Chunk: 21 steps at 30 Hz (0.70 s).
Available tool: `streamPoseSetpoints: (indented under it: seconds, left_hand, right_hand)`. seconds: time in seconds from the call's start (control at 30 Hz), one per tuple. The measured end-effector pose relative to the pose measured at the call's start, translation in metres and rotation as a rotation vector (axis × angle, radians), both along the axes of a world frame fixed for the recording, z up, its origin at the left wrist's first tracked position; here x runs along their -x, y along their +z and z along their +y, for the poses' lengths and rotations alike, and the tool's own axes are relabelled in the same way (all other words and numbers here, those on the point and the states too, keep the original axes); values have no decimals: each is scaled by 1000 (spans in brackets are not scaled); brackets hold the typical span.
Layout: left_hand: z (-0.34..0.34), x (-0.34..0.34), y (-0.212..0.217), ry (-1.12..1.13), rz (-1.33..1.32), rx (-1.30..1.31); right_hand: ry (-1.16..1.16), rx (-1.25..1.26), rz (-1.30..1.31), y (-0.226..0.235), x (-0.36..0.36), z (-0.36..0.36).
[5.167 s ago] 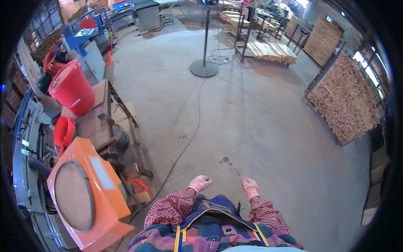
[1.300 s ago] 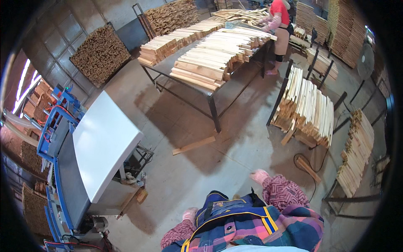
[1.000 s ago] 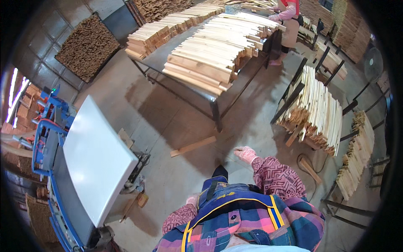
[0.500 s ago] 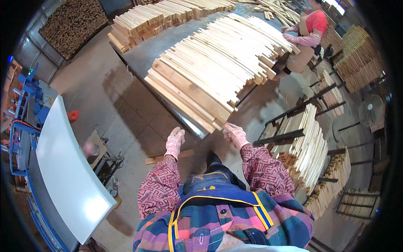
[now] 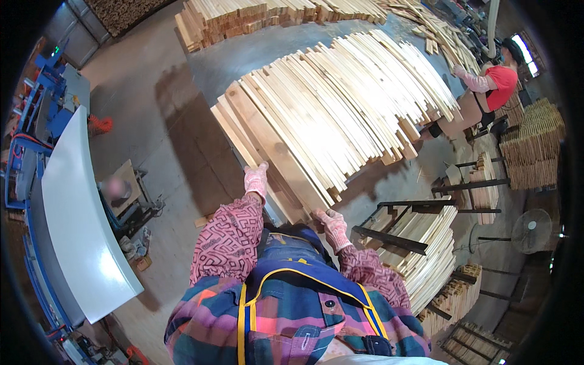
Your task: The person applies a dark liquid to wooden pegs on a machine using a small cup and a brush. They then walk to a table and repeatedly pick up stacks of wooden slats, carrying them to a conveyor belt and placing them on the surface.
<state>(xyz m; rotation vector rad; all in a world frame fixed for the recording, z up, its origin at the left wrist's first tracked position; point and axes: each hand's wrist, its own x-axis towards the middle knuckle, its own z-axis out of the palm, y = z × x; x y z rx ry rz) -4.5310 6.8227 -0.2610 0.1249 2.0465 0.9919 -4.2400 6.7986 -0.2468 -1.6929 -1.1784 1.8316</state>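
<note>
A row of pale wooden boards (image 5: 347,115) lies side by side on a table in front of me. At its near left side, a wider board (image 5: 277,143) reaches toward my body. My gloved left hand (image 5: 255,179) is closed at the left edge of the boards there, thumb uppermost. My gloved right hand (image 5: 333,227) grips the near end of the wider board, fingers curled at its corner. The undersides of both grips are hidden.
A rack of boards (image 5: 420,249) with dark metal arms (image 5: 389,239) stands close on my right. To my left is a white curved panel (image 5: 82,213) by blue machinery. Across the table are stacked boards (image 5: 243,24) and a co-worker in red (image 5: 504,85). A fan (image 5: 531,225) stands far right.
Both hands have come onto the nearest boards; before, they were apart from the left edge and beside the near end. The co-worker's hands have left the boards. My view has shifted.
</note>
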Motion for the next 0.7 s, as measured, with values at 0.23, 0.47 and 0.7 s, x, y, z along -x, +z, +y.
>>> streamPoseSetpoints:
  seconds: [0.23, 0.47, 0.7]
  left_hand:
    - [14, 10, -16, 74, -219, -152]
    - [18, 17, -39, 124, -260, -112]
    - [21, 12, 7, 67, -255, -38]
  right_hand:
    - [-420, 201, 422, 32, 2, 15]
    - [-593, 353, 558, 80, 70, 20]
    - [-445, 222, 700, 124, 40, -28]
